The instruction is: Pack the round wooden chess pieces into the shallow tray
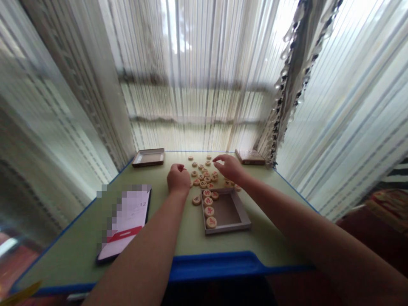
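Note:
Several round wooden Chinese chess pieces (207, 179) lie scattered in the middle of the table, some with red characters and some with dark ones. My left hand (179, 178) is curled closed at their left side, and whatever it may hold is hidden. Over the right side of the pieces, my right hand (228, 167) has thumb and forefinger apart, its fingertips close to a far piece (208, 163). Nearer to me is a shallow open box (245, 212). Red-marked pieces (209, 211) line its left side, while a dark-marked piece (196, 200) lies just outside.
A tablet-like device (127, 225) lies on the left of the green, blue-edged table (79, 250). An open box lid or tray (148, 157) sits at the far left. At the far right is a flat box (250, 157). Striped sheer curtains (204, 106) hang behind.

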`<state>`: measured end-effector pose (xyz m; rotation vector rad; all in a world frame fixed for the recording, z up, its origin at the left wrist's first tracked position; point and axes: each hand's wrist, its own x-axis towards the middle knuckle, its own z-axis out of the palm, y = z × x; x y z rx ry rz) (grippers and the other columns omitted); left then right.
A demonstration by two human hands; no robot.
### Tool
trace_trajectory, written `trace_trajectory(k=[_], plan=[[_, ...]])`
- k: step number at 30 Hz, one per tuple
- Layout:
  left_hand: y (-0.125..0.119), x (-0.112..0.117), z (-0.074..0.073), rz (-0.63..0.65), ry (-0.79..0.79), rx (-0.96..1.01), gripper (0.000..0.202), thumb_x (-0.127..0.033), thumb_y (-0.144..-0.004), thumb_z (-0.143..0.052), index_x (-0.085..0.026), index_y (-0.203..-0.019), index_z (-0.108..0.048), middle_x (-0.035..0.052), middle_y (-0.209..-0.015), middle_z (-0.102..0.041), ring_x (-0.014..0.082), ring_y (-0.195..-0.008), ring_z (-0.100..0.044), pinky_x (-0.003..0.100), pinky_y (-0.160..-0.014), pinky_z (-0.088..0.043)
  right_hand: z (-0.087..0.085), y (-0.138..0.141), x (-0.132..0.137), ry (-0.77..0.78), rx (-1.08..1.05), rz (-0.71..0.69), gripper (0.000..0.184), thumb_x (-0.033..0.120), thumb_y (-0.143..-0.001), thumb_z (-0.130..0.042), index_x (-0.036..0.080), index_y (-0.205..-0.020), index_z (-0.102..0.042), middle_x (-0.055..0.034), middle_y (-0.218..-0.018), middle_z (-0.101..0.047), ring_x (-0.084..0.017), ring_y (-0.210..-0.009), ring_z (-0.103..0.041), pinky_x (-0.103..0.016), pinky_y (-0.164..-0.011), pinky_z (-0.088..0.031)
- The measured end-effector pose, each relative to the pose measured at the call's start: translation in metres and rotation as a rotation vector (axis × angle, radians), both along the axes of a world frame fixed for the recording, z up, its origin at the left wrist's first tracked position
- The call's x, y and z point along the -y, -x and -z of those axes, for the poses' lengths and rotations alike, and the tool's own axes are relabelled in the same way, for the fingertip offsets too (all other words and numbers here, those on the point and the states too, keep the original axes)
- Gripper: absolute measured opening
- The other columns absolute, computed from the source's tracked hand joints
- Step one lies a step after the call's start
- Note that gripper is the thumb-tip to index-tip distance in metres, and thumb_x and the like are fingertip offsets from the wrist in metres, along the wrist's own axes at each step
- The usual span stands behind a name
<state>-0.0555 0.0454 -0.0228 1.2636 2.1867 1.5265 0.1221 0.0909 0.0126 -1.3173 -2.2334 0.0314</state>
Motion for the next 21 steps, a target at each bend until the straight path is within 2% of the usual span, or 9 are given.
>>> trace_trajectory(k=[1,3,6,9,15,21], plan=[[0.0,-0.001,-0.001,-0.016,-0.003,0.005,0.024,-0.014,-0.069,-0.044,-0.016,-0.089,-0.057,0.0079,-0.087,-0.065,0.0192,-0.083,-0.059,0.03,-0.075,-0.044,-0.004,0.015,-0.007,0.022,0.083,-0.048,0.027,0.028,-0.081,-0.046,0.019,-0.1,-0.064,-0.006,-0.104,-0.064,-0.018,-0.098,-0.056,-0.031,-0.088,-0.04],[-0.001,-0.001,-0.003,-0.066,-0.035,0.011,0.024,-0.018,-0.076,-0.04,-0.015,-0.093,-0.057,0.0105,-0.095,-0.064,0.0206,-0.091,-0.057,0.032,-0.08,-0.042,-0.012,0.046,-0.025,0.112,0.258,-0.033,0.032,0.028,-0.08,-0.048,0.022,-0.11,-0.058,-0.0067,-0.114,-0.059,-0.02,-0.102,-0.054,-0.032,-0.087,-0.041],[-0.001,-0.002,-0.004,-0.124,-0.073,0.044,0.034,-0.033,-0.086,-0.029,-0.014,-0.091,-0.056,0.0138,-0.096,-0.062,0.0231,-0.094,-0.056,0.035,-0.082,-0.041,-0.017,0.085,-0.053,0.175,0.315,-0.011,0.039,0.032,-0.077,-0.054,0.022,-0.115,-0.056,-0.0099,-0.115,-0.058,-0.025,-0.101,-0.054,-0.036,-0.082,-0.043],[-0.001,-0.003,-0.003,-0.122,-0.12,0.082,0.049,-0.044,-0.088,-0.016,-0.015,-0.088,-0.056,0.0134,-0.092,-0.063,0.0232,-0.092,-0.057,0.035,-0.081,-0.041,-0.016,0.107,-0.076,0.227,0.343,0.02,0.04,0.036,-0.074,-0.058,0.022,-0.112,-0.058,-0.0117,-0.115,-0.058,-0.028,-0.102,-0.054,-0.039,-0.08,-0.044],[-0.002,-0.003,-0.001,-0.098,-0.107,0.092,0.058,-0.048,-0.087,-0.008,-0.015,-0.086,-0.056,0.0128,-0.09,-0.062,0.023,-0.091,-0.056,0.035,-0.081,-0.039,-0.008,0.119,-0.09,0.267,0.374,0.025,0.03,0.03,-0.068,-0.064,0.015,-0.094,-0.067,-0.0117,-0.096,-0.066,-0.023,-0.091,-0.059,-0.03,-0.076,-0.045],[-0.001,-0.001,-0.004,-0.035,-0.008,0.033,0.054,-0.044,-0.088,-0.012,-0.016,-0.083,-0.057,0.0123,-0.09,-0.062,0.0224,-0.089,-0.056,0.034,-0.079,-0.04,-0.016,0.103,-0.071,0.211,0.289,-0.034,0.021,0.026,-0.068,-0.061,0.014,-0.084,-0.069,-0.0102,-0.084,-0.068,-0.02,-0.08,-0.062,-0.027,-0.068,-0.045]])
